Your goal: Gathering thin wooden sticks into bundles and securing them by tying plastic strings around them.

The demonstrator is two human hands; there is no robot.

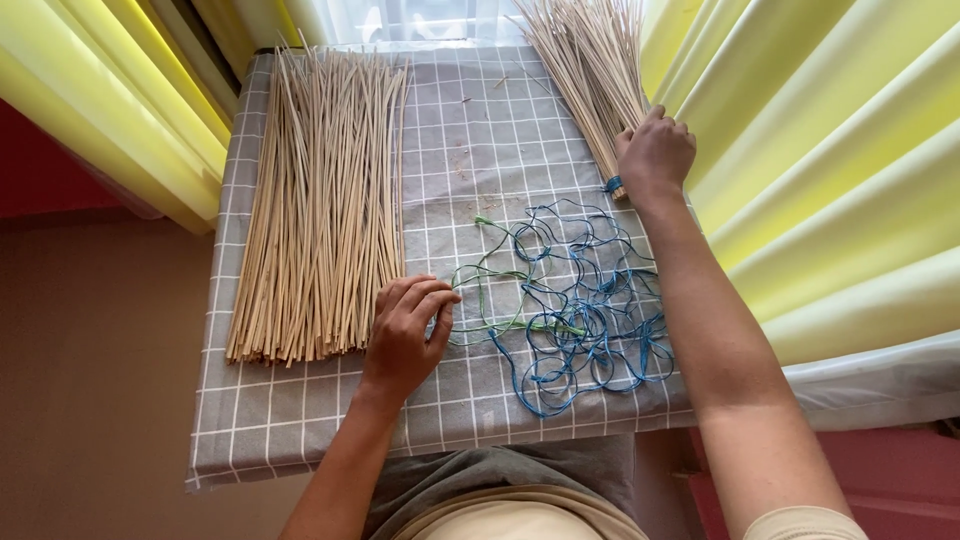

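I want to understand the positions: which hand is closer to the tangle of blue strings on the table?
Left. The left hand rests flat beside the blue strings, at their left edge. The right hand is farther up the table, gripping the tied bundle of sticks.

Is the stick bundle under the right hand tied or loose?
Tied. A blue band wraps the bundle near its lower end, beside the right hand; sticks fan out above.

Tied stick bundle (590,75): thin pale reeds, bound w/ blue cord at near end, fanning out toward window, far right of table. Loose pile of sticks (325,195) lies flat, left side, roughly parallel, ends toward viewer.
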